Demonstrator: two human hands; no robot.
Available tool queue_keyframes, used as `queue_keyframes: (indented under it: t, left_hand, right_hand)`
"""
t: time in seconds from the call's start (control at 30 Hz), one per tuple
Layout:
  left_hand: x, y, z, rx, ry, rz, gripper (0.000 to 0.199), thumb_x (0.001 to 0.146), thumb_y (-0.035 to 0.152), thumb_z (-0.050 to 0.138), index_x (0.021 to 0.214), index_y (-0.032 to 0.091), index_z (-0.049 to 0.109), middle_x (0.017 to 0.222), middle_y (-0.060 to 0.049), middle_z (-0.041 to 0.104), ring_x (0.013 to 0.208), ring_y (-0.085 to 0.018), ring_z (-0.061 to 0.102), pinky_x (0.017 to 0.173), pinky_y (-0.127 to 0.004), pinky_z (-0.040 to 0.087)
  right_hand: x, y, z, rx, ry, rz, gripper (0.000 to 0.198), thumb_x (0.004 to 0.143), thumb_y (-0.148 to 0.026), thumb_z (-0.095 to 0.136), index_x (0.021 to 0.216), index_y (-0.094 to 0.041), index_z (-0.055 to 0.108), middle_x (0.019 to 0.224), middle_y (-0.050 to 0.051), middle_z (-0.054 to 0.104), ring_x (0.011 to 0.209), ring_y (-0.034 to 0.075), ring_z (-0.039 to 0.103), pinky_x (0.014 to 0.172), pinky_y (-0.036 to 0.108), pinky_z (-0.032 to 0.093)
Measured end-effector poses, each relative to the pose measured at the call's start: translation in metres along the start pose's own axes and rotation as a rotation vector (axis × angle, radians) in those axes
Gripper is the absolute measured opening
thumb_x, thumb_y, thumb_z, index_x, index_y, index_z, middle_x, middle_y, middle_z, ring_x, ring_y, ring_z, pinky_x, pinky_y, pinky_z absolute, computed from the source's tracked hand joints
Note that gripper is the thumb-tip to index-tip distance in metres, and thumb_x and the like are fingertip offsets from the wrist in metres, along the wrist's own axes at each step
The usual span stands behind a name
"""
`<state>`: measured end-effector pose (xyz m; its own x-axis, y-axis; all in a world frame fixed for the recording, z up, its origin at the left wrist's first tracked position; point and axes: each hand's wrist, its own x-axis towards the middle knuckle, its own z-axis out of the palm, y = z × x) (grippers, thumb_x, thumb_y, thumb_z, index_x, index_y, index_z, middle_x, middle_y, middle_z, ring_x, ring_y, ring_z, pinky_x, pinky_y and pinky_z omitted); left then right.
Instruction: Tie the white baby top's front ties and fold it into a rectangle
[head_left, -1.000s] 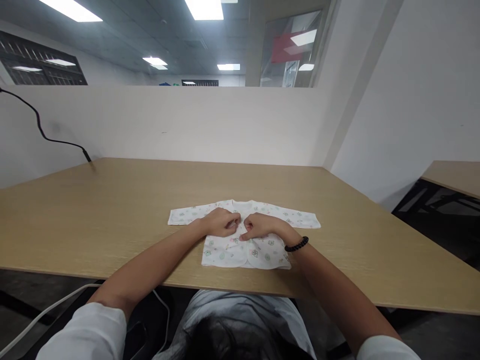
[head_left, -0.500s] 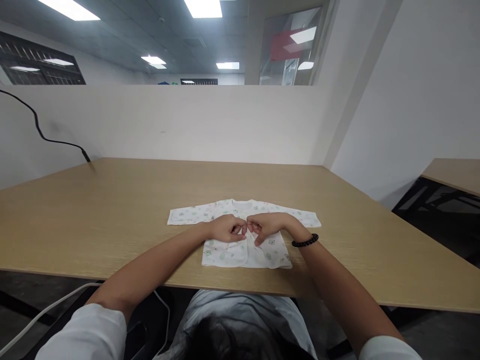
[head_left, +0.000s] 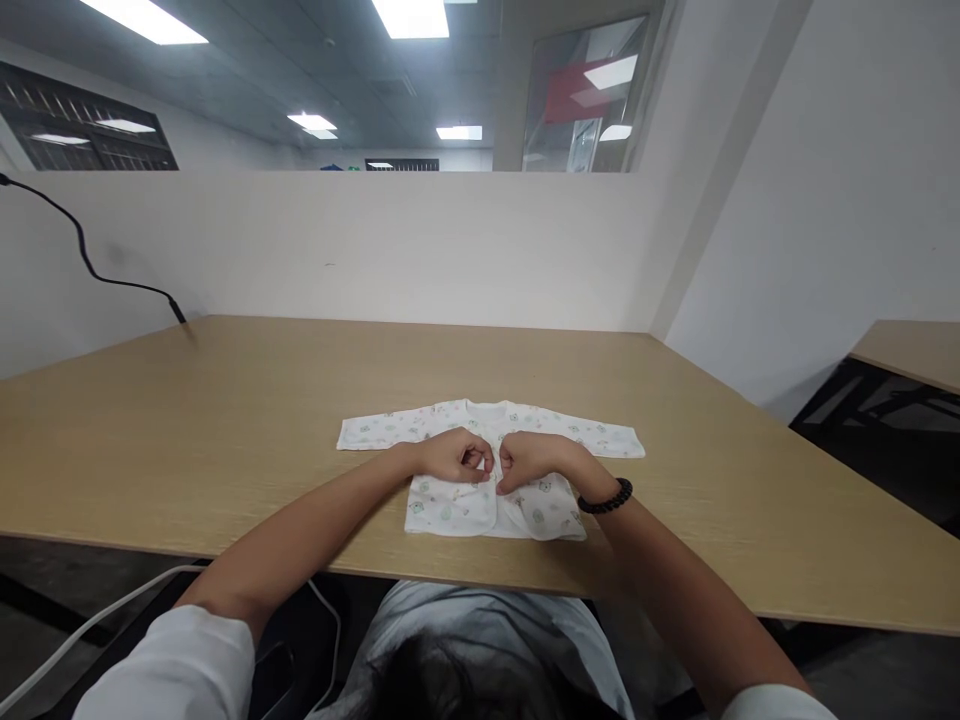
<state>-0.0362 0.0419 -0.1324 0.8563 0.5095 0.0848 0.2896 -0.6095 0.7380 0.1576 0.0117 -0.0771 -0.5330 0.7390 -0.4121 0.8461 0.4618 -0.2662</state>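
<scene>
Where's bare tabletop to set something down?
Bare table: behind the shirt, up to the white partition; also out past either shirt sleeve. Black cable reaches the far left corner. Crowded: the shirt's front, at left hand and right hand; forearms cross the near side.

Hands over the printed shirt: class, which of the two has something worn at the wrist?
The right hand: a black beaded bracelet circles its wrist, whereas the left hand has a bare one.

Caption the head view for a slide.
Left hand and right hand at the front of a patterned shirt on a table.
</scene>
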Motion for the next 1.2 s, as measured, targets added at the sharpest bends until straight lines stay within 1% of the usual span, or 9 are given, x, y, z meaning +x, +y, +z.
queue_keyframes:
  t: [0.13, 0.33, 0.47, 0.57, 0.73, 0.83, 0.93, 1.07, 1.2]
  left_hand:
    - [0.0, 0.001, 0.0, -0.003, -0.001, -0.029, 0.024, 0.078, 0.036, 0.069, 0.086, 0.014, 0.068, 0.051, 0.007, 0.044, 0.048, -0.007, 0.039, 0.05, -0.019, 0.032]
    - [0.0, 0.001, -0.001, -0.018, 0.003, -0.021, 0.025, 0.078, 0.039, 0.07, 0.084, 0.014, 0.067, 0.051, 0.007, 0.045, 0.048, -0.007, 0.039, 0.05, -0.019, 0.031]
    - [0.0, 0.0, -0.002, -0.006, -0.002, -0.018, 0.025, 0.078, 0.039, 0.07, 0.084, 0.015, 0.068, 0.052, 0.007, 0.045, 0.048, -0.007, 0.039, 0.049, -0.019, 0.031]
    - [0.0, -0.001, -0.001, -0.03, -0.001, -0.023, 0.027, 0.078, 0.041, 0.07, 0.084, 0.014, 0.067, 0.052, 0.006, 0.046, 0.048, -0.008, 0.039, 0.048, -0.019, 0.03]
    - [0.001, -0.004, 0.0, -0.031, -0.009, -0.028, 0.031, 0.079, 0.045, 0.07, 0.084, 0.014, 0.066, 0.052, 0.006, 0.046, 0.048, -0.008, 0.04, 0.048, -0.019, 0.029]
    - [0.001, -0.005, -0.001, 0.042, 0.006, -0.01, 0.033, 0.08, 0.047, 0.069, 0.082, 0.014, 0.066, 0.051, 0.007, 0.045, 0.048, -0.008, 0.04, 0.048, -0.019, 0.029]
    - [0.001, -0.004, -0.001, 0.172, 0.04, 0.076, 0.032, 0.081, 0.048, 0.068, 0.081, 0.016, 0.066, 0.052, 0.006, 0.046, 0.049, -0.008, 0.043, 0.052, -0.019, 0.032]
    - [-0.001, -0.001, 0.001, 0.359, 0.098, 0.209, 0.029, 0.088, 0.047, 0.06, 0.093, 0.02, 0.069, 0.057, 0.003, 0.053, 0.056, -0.011, 0.05, 0.058, -0.02, 0.036]
    - [-0.002, 0.005, 0.003, 0.434, 0.063, 0.226, 0.029, 0.093, 0.045, 0.052, 0.089, 0.023, 0.07, 0.07, -0.003, 0.063, 0.066, -0.015, 0.056, 0.062, -0.022, 0.037]
  right_hand:
    - [-0.005, -0.006, -0.001, 0.005, 0.027, 0.029, 0.025, 0.061, -0.022, 0.062, 0.052, -0.02, 0.039, 0.05, -0.004, 0.036, 0.048, 0.011, 0.036, 0.047, 0.026, 0.023]
    - [0.0, 0.011, -0.002, 0.174, -0.041, -0.038, 0.02, 0.061, -0.021, 0.058, 0.051, -0.02, 0.04, 0.047, -0.006, 0.03, 0.046, 0.009, 0.028, 0.045, 0.026, 0.019]
    - [0.004, 0.014, -0.001, 0.267, -0.047, -0.062, 0.007, 0.061, -0.022, 0.058, 0.057, -0.018, 0.055, 0.05, -0.004, 0.047, 0.048, 0.01, 0.038, 0.045, 0.024, 0.026]
    - [0.004, 0.012, -0.001, 0.316, -0.063, -0.068, 0.008, 0.061, -0.024, 0.058, 0.06, -0.016, 0.061, 0.056, -0.001, 0.058, 0.052, 0.012, 0.046, 0.047, 0.023, 0.032]
    - [0.005, 0.015, 0.0, 0.376, -0.05, -0.071, 0.012, 0.061, -0.022, 0.059, 0.068, -0.016, 0.066, 0.062, 0.0, 0.064, 0.055, 0.012, 0.05, 0.048, 0.021, 0.034]
    - [0.009, 0.019, 0.001, 0.414, -0.051, -0.108, 0.015, 0.06, -0.021, 0.061, 0.072, -0.016, 0.067, 0.063, -0.001, 0.064, 0.054, 0.011, 0.049, 0.048, 0.021, 0.035]
    - [0.013, 0.024, 0.001, 0.466, -0.07, -0.14, 0.018, 0.061, -0.022, 0.06, 0.076, -0.016, 0.068, 0.064, -0.002, 0.063, 0.053, 0.01, 0.048, 0.049, 0.021, 0.036]
    - [0.015, 0.026, 0.001, 0.467, -0.07, -0.118, 0.018, 0.061, -0.025, 0.065, 0.076, -0.015, 0.068, 0.057, -0.004, 0.056, 0.049, 0.008, 0.043, 0.047, 0.022, 0.032]
    - [0.016, 0.026, 0.001, 0.457, -0.067, -0.085, 0.016, 0.061, -0.027, 0.066, 0.072, -0.015, 0.067, 0.053, -0.006, 0.051, 0.047, 0.007, 0.038, 0.045, 0.022, 0.027]
